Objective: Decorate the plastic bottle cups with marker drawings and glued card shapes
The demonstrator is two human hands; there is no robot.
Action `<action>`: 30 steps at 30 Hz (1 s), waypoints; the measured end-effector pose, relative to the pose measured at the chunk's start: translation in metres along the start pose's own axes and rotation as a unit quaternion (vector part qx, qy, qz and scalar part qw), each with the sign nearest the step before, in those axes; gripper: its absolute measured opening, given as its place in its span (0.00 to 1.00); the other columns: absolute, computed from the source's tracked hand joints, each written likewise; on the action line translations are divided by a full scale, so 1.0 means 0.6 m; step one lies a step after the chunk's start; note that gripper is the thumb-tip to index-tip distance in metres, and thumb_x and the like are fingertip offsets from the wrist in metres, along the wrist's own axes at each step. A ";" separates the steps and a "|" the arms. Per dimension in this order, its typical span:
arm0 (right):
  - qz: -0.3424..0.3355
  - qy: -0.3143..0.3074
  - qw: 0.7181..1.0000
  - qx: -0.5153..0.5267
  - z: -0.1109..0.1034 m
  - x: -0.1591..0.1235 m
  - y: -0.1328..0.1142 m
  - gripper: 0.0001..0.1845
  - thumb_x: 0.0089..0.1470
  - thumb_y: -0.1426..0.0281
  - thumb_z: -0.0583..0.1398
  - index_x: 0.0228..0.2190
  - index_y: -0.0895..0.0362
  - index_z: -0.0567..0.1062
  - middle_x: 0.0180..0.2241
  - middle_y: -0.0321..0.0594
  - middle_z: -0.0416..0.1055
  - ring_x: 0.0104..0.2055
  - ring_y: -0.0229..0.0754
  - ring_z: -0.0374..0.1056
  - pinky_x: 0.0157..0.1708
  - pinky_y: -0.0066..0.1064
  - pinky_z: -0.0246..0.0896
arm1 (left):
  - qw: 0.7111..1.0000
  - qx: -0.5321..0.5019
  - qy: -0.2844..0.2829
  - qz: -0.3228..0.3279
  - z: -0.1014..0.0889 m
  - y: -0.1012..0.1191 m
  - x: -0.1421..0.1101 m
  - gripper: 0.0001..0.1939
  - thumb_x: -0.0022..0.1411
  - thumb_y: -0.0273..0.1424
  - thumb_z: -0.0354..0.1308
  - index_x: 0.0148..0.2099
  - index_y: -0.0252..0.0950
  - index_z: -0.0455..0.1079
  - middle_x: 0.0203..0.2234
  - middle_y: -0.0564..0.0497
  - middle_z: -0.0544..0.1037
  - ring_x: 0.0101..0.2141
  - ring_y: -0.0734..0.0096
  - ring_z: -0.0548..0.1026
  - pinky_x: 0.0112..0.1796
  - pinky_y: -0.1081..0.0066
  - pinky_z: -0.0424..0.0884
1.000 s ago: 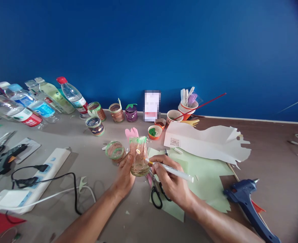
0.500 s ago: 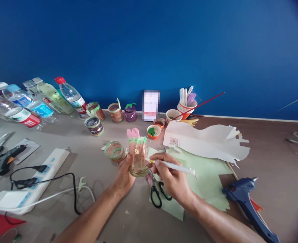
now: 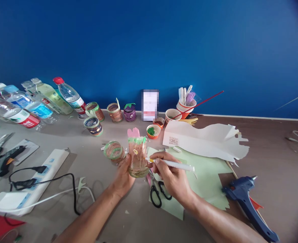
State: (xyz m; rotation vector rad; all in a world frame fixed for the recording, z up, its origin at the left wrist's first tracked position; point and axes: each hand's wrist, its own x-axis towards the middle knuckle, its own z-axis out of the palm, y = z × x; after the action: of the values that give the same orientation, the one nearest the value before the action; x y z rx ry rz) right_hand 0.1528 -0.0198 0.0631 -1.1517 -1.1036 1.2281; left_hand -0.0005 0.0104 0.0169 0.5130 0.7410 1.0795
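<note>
My left hand (image 3: 125, 173) is closed round the lower left side of a clear plastic bottle piece (image 3: 138, 158), painted brownish with a green rim. A pink paper shape (image 3: 133, 132) rises behind its top, and a small pale oval sits on its side. In my right hand (image 3: 172, 175) is a white marker pen (image 3: 179, 165), gripped like a pencil, its tip at or very near the piece's right side. Another green-rimmed cut bottle piece (image 3: 113, 151) stands just left of it. Under my right hand lie black-handled scissors (image 3: 156, 195), partly covered.
Green paper (image 3: 207, 182) and a torn white sheet (image 3: 207, 140) lie to the right, beside a blue glue gun (image 3: 250, 202). Paint cups (image 3: 153, 132) stand behind. Bottles (image 3: 73, 96), small painted pots (image 3: 130, 113) and a corded power strip (image 3: 47, 172) occupy the left.
The view has shifted very slightly. The bottle piece is turned a touch, its pale oval a little further left; both hands keep their grip and the pen stays by its side.
</note>
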 end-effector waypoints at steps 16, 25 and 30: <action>-0.010 -0.001 1.000 -0.028 -0.006 0.001 0.007 0.10 0.58 0.66 0.54 0.33 0.56 0.74 0.17 0.29 0.63 0.19 0.34 0.60 0.23 0.28 0.58 | 0.999 -0.018 -0.009 -0.034 -0.001 0.001 -0.001 0.21 0.55 0.45 0.66 0.44 0.35 0.79 0.38 0.45 0.83 0.47 0.52 0.78 0.49 0.58 0.73; -0.018 0.037 0.998 0.038 -0.007 0.005 0.005 0.09 0.57 0.66 0.56 0.30 0.56 0.75 0.17 0.27 0.61 0.19 0.33 0.57 0.28 0.31 0.65 | 0.999 -0.029 -0.014 -0.028 -0.010 -0.002 0.004 0.19 0.60 0.45 0.62 0.45 0.36 0.79 0.39 0.47 0.83 0.43 0.60 0.79 0.49 0.62 0.72; -0.076 0.097 0.991 0.053 -0.013 0.007 0.014 0.10 0.61 0.63 0.57 0.40 0.53 0.75 0.24 0.31 0.68 0.21 0.32 0.57 0.26 0.28 0.60 | 1.000 -0.023 -0.008 -0.011 -0.015 -0.001 0.006 0.20 0.60 0.45 0.62 0.46 0.36 0.78 0.38 0.47 0.83 0.41 0.61 0.79 0.47 0.63 0.72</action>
State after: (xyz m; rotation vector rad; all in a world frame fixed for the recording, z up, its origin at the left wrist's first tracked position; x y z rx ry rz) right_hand 0.1600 -0.0158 0.0540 -1.0611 -0.9505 1.0212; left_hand -0.0056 0.0135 0.0095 0.4725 0.7043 1.0682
